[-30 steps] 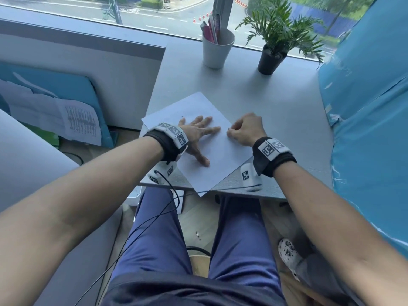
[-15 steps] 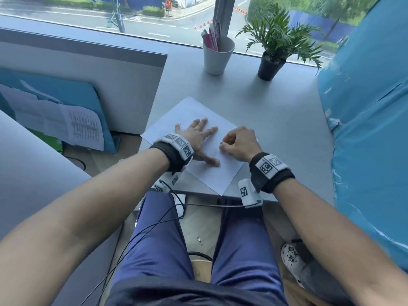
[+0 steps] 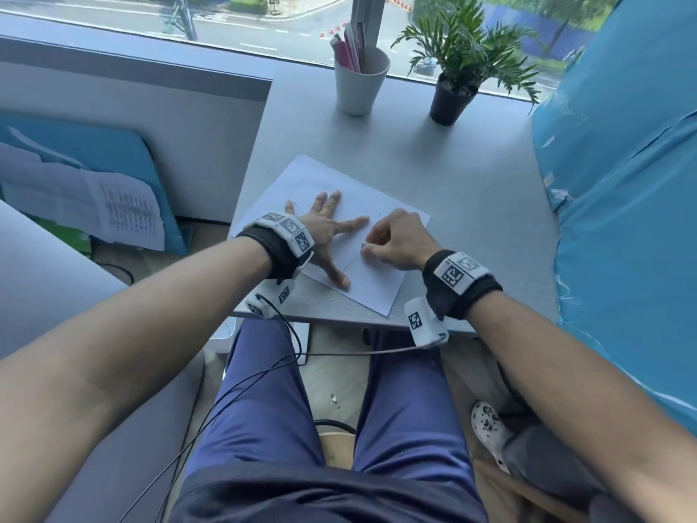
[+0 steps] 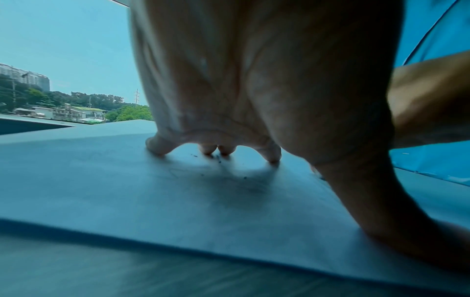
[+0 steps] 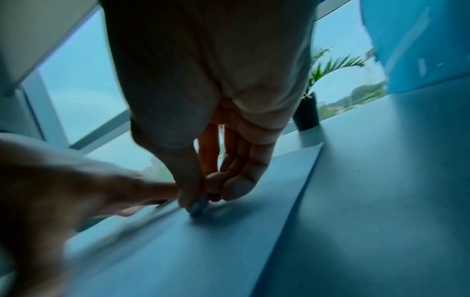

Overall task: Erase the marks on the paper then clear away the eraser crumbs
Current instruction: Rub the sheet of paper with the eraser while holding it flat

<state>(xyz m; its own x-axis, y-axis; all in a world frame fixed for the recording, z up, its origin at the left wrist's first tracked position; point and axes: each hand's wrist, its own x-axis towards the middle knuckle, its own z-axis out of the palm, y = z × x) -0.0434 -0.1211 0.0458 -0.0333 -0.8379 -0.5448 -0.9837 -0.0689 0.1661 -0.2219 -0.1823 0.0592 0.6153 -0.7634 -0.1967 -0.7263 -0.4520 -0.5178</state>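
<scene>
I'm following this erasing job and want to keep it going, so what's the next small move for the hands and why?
Probably another short rubbing stroke. The right hand pinches the eraser down on the paper, a faint pencil line shows beside it, and the left hand lies spread flat, holding the sheet. Dark crumbs lie near its fingertips; sweep them afterwards.

No readable words, brands or numbers anywhere. Only square black-and-white coded markers on the white wristband blocks (image 3: 290,230) at both wrists, and rows of print, too small to read, on the white sheet (image 3: 128,209) at far left.
</scene>
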